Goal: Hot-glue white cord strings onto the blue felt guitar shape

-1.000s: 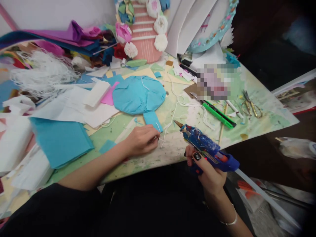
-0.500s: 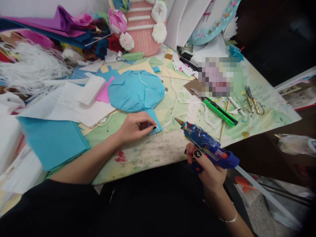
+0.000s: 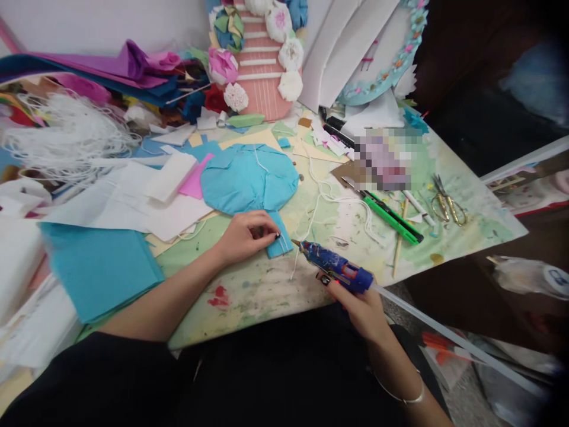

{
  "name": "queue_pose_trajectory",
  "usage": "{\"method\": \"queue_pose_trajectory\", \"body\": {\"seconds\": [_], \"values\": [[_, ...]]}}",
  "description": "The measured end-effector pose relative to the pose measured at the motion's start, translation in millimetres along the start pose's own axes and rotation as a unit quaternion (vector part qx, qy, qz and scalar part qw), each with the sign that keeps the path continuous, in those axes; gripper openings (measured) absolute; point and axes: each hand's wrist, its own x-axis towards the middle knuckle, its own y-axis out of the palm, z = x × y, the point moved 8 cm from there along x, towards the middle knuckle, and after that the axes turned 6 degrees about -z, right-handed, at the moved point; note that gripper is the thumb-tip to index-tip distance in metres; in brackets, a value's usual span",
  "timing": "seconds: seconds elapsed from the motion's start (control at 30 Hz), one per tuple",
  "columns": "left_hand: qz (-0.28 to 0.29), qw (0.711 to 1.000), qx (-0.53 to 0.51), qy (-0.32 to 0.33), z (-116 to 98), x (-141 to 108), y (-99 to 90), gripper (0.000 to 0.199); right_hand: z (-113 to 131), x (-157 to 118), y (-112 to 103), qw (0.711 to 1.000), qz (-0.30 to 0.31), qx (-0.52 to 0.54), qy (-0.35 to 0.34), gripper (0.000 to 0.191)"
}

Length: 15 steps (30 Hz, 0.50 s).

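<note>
A blue paper-covered oval [image 3: 249,178] lies on the table, with a blue tab [image 3: 280,244] at its lower end. White string runs over the tab. My left hand [image 3: 249,236] rests at the tab, thumb and fingertips pinched on the string. My right hand [image 3: 355,299] is wrapped round a blue glue gun [image 3: 335,265]. The gun's tip points left, close to the tab's right edge, and a long glue stick trails from its back. A loose white cord [image 3: 316,204] curls between the oval and a green cutter [image 3: 393,219].
Gold-handled scissors [image 3: 448,204] and a wooden stick [image 3: 400,237] lie to the right. Blue paper sheets [image 3: 104,267], white paper [image 3: 133,193] and tangled white string [image 3: 71,139] cover the left. A pink flower-trimmed board [image 3: 262,71] stands behind.
My right hand has brought the glue gun left, so its tip is now near the blue tab. My left hand stays pinched at the tab. The camera view has tilted up slightly.
</note>
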Motion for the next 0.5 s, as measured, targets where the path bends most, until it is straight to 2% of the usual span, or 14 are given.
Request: {"method": "queue_pose_trajectory", "body": {"seconds": [0.17,0.37,0.5], "values": [[-0.023,0.999,-0.021,-0.011,6,1,-2.8,0.008,4,8,9,0.995,0.013,-0.09,-0.027,0.02],[-0.011,0.998,-0.057,-0.028,8,0,-2.6,0.008,13,15,22,0.992,0.052,-0.105,-0.038,0.022],[-0.01,0.997,-0.068,-0.034,8,0,-2.5,0.007,11,17,25,0.992,0.056,-0.105,-0.039,0.025]]}}
